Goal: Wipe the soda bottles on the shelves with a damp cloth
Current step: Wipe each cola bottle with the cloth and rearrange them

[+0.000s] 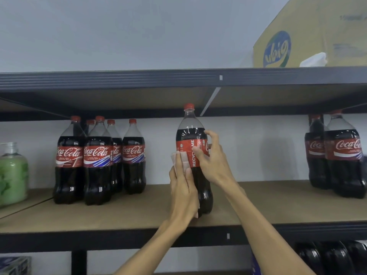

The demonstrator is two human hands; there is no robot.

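The left grip [183,187] lies flat with fingers straight, pressing the cloth [174,158] against the left side of the bottle [190,135]. The right grip [212,161] curls round the label to steady it. The bottle stands alone on the shelf [119,215], seemingly upright. Keep it planted, turn it with the right, and sweep the cloth from shoulder to base.

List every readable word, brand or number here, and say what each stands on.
"Coca-Cola": labels of the left bottles and the right bottles.
"RECYC...ME", middle letters hidden by the right hand: label of the held bottle.
Small print under the logos: too small to read.
Logo and print on the cardboard box: too blurred to read.
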